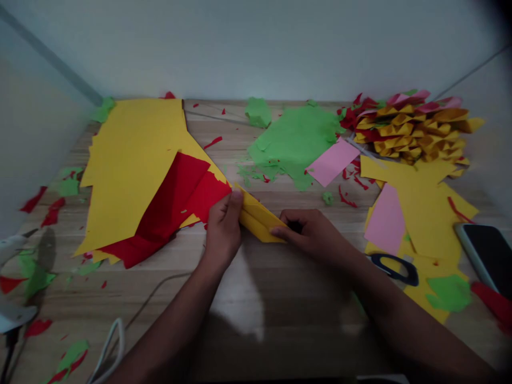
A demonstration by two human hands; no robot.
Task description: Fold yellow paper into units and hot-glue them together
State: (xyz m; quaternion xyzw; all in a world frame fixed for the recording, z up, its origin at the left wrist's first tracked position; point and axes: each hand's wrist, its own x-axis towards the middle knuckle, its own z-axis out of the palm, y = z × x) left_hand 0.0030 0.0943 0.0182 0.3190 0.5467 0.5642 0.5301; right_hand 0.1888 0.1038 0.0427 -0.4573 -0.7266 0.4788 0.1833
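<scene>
Both hands are engaged on one item, a piece of folded yellow paper (262, 218), located between them near the middle of the tabletop (296, 304). The left hand (224, 229) pinches its far left end; the right hand (306, 229) grips its near right end. The paper's long axis slants from far left to near right, directly across the gap between the hands, and neither hand is nearer to it. Whether its underside touches the tabletop cannot be determined.

The left forearm enters from the near left, with the thumb uppermost and pointing away. The right forearm enters from the near right, with the thumb pointing left and the fingers curled.

Just left of the left hand, red paper (172, 205) lies over large yellow sheets (132, 149). Beyond the hands are torn green paper (298, 138) and a pink slip (336, 160). A pile of folded pieces (420, 130) sits at the far right. Nearer on the right are cut yellow sheets (430, 205), a second pink piece (386, 218), a dark loop handle (411, 274), apparently of scissors, and a phone (486, 256).
</scene>
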